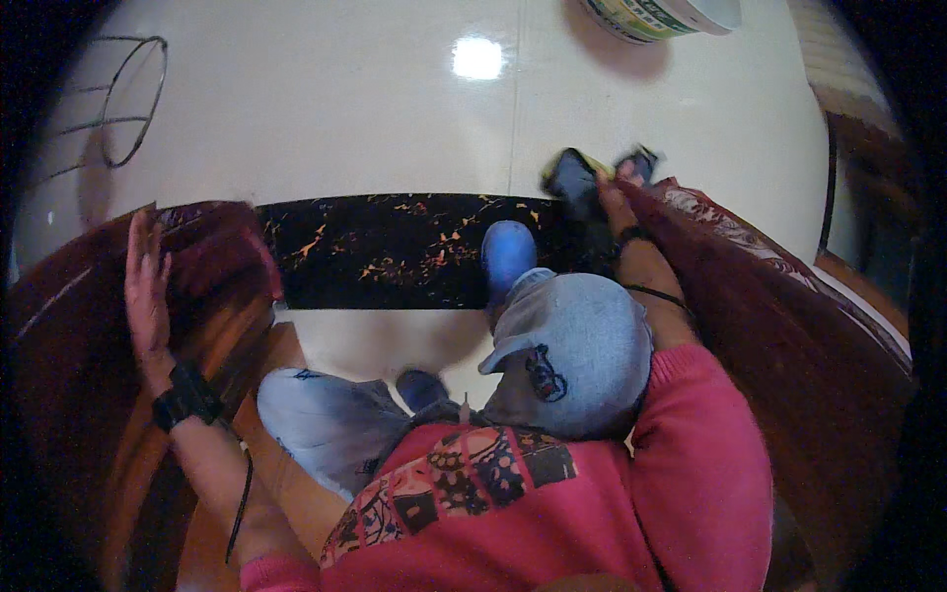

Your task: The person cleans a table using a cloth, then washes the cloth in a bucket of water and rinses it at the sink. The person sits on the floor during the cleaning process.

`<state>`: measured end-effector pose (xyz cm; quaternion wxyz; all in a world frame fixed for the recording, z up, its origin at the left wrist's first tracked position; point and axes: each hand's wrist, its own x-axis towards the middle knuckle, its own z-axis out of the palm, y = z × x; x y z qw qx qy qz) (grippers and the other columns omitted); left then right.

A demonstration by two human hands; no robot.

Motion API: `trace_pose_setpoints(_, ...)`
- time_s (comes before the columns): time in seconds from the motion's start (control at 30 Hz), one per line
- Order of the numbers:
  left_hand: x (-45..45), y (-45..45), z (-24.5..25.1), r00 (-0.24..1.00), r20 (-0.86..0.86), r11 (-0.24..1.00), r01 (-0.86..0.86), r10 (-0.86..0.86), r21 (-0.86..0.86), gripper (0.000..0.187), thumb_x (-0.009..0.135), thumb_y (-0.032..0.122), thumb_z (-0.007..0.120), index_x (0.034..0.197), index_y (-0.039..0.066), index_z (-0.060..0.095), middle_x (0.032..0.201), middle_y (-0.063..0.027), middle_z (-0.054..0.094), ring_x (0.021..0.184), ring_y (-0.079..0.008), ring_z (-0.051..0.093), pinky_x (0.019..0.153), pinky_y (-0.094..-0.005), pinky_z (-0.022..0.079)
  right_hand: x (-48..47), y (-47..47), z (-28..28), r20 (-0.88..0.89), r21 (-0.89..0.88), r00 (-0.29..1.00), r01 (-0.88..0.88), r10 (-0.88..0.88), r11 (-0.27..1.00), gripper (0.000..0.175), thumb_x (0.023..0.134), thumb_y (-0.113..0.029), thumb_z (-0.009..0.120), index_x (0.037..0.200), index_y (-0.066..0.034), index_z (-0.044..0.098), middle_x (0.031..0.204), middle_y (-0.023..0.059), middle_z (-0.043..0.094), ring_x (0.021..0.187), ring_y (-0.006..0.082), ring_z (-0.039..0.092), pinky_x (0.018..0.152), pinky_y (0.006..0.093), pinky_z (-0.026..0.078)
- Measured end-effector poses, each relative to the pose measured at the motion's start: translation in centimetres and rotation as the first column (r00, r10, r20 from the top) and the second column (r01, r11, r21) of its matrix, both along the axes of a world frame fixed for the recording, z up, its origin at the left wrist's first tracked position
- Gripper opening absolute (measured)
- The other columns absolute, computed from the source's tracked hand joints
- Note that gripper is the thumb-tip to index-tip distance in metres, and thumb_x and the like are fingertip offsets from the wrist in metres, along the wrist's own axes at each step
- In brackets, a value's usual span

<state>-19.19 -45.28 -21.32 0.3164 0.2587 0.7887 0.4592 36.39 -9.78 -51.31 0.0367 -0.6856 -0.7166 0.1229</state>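
Observation:
My left hand (150,303) lies flat with its fingers stretched out, against the edge of a dark red-brown door panel (81,318) at the left. It holds nothing. At the right, my right hand (612,201) reaches out to the far edge of another red-brown door panel (710,281), which bears a pale carved or printed pattern. A dark cloth-like thing (575,181) with a yellowish edge is in that hand, folded around the panel's edge. Motion blurs it, and the fingers are partly hidden.
Between the panels runs a black marbled threshold strip (370,251), with my blue shoe (509,251) on it. Beyond is a glossy pale tiled floor (333,111). A plastic bucket (658,18) with printed writing stands at the far right; a thin metal rack (137,103) is at the far left.

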Motion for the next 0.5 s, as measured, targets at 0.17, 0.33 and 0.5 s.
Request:
trace_pose_setpoints(0.17, 0.6, 0.9, 0.4, 0.997, -0.069, 0.999, 0.045, -0.045, -0.004, 0.057, 0.092, 0.035, 0.042, 0.140, 0.012, 0.022, 0.146, -0.0042, 0.020, 0.132, -0.0238, 0.024, 0.105, -0.0428, 0.020, 6.4, 0.3, -2.0, 0.002, -0.152, 0.939, 0.339, -0.343, 0.928, 0.079, 0.085, -0.043, 0.050, 0.141, -0.0089, 0.006, 0.139, 0.0308, 0.018, 0.128, 0.0449, 0.019, 0.102, 0.0478, 0.026)
trace_pose_setpoints(0.33, 0.0, 1.6, 1.0, 0.998, 0.043, 0.997, -0.046, 0.048, -0.058, 0.066, 0.088, 0.040, 0.048, 0.140, 0.010, 0.021, 0.145, -0.0054, 0.021, 0.132, -0.0240, 0.025, 0.105, -0.0400, 0.021, 0.5, 4.3, -3.2, 0.008, 0.050, 0.758, 0.651, -0.652, 0.757, 0.059, 0.088, -0.044, 0.041, 0.139, -0.0221, 0.023, 0.142, 0.0210, 0.021, 0.130, 0.0372, 0.021, 0.097, 0.0575, 0.026)
trace_pose_setpoints(0.5, -0.8, 1.7, 1.6, 0.991, 0.129, 0.990, -0.014, 0.033, -0.143, 0.069, 0.087, 0.041, 0.050, 0.140, 0.009, 0.020, 0.145, -0.0067, 0.022, 0.132, -0.0236, 0.025, 0.105, -0.0398, 0.018, -10.4, 12.0, -0.4, 0.048, 0.120, 0.934, 0.345, -0.353, 0.931, 0.050, 0.089, -0.039, 0.037, 0.135, -0.0188, 0.033, 0.137, 0.0210, 0.031, 0.127, 0.0367, 0.027, 0.095, 0.0529, 0.029)
